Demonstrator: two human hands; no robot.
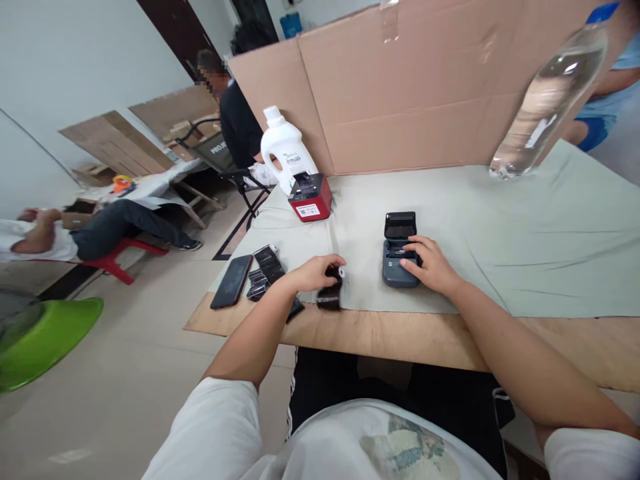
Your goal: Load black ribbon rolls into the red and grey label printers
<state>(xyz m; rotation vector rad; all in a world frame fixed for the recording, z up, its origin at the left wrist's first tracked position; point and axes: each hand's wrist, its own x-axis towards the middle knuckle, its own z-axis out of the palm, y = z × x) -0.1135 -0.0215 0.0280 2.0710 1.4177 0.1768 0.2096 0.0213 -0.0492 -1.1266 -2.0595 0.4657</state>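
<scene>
My left hand [320, 272] is closed around a small white-ended roll with a dark glossy wrapper [329, 298] trailing below it, slightly blurred. On the cloth to the right sits a small dark grey printer [400, 275] with its lid [400, 225] flipped up. My right hand [431, 265] grips the printer's right side, thumb on top and fingertips at the open compartment. Left of my left hand lie several crumpled dark wrapped pieces [270, 263], partly hidden by my forearm. A black phone [231, 281] lies beside them.
A red box-shaped device [311, 198] stands before a white jug [287, 143]. A cardboard panel [400, 93] walls off the table's back. A large clear bottle [553, 100] leans at the right. The table's wooden edge [360, 330] is nearest me. Other people sit beyond the table.
</scene>
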